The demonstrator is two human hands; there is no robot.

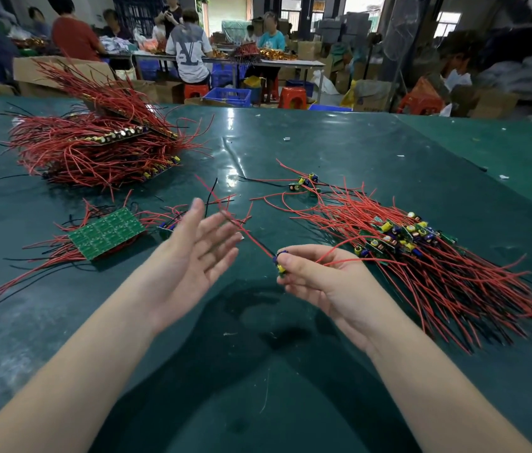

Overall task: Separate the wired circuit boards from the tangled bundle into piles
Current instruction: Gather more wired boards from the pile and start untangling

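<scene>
Fingers of your right hand (313, 276) pinch one small wired board (281, 263), held above the table, just left of the sorted pile (398, 240). Its red wires (241, 228) run up and left, away from that pile, across the spread fingers of your left hand (192, 253), the nearer one.

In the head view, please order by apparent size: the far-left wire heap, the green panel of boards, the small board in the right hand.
1. Tangled red-wire heap
2. Flat green circuit-board panel
3. Small wired board pinched by right hand, smallest despite being nearest.
</scene>
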